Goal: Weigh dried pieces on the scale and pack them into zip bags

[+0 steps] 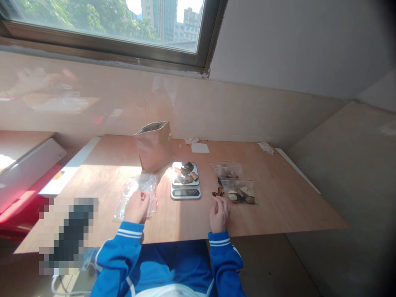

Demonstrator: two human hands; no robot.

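Note:
My left hand (136, 207) rests over a small pile of clear zip bags (125, 202), its fingers curled together; whether it pinches anything is hidden. My right hand (219, 213) lies on the table with fingers loosely bent and partly apart, holding nothing that I can see. Just beyond its fingertips are a few dark brown dried pieces (218, 192), perhaps dried mushroom. Between my hands stands a kitchen scale (185, 193) with several brown and dark pieces (188, 174) on its plate. To the right of the pieces lies a filled zip bag (241, 193), with another filled bag (229, 170) behind it.
An opened brown paper bag (154, 146) stands upright behind the clear bags. White paper (200, 147) and crumpled tissue (266, 147) lie along the back of the wooden table (293, 198). A blurred dark object (72, 231) is at the left edge, beside a red seat (21, 214).

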